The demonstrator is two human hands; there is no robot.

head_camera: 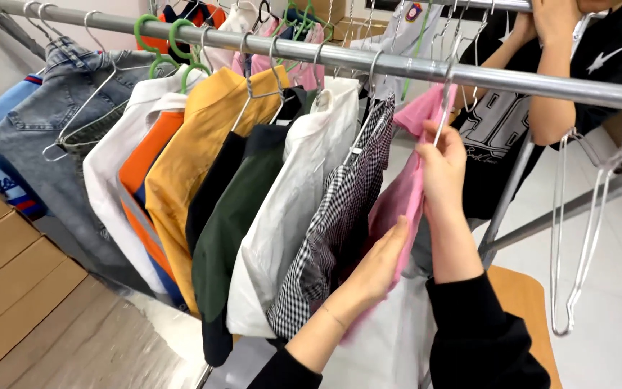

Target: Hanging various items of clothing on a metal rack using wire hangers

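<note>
The right hand [442,164] is raised to the pink shirt [406,194] that hangs from the rail [412,68], fingers closed on the fabric just below the wire hanger [443,108]. The left hand [379,268], at 7 o'clock from the right one, lies flat and open against the lower front of the same shirt, palm on the cloth, gripping nothing. The pink shirt is the last garment in the row, just right of the picture's middle.

At 9 o'clock from it, touching, hangs a checked shirt [336,216], then a white shirt [296,209], a green shirt [232,238] and a dark one mostly hidden behind it, a mustard shirt [188,158], an orange vest [142,180], another white top [109,173], and jeans [52,137] at the far left end. Green hangers [174,43] sit on the rail at 11 o'clock.

At 3 o'clock from the hands, well apart, empty wire hangers [577,238] dangle from the rail. At 1 o'clock another person in a black printed tee [498,130] stands behind the rail, both hands up. Brown cardboard [8,266] lies at 8 o'clock on the floor, and a wooden seat [520,295] shows at 5 o'clock behind the right sleeve [476,338].
</note>
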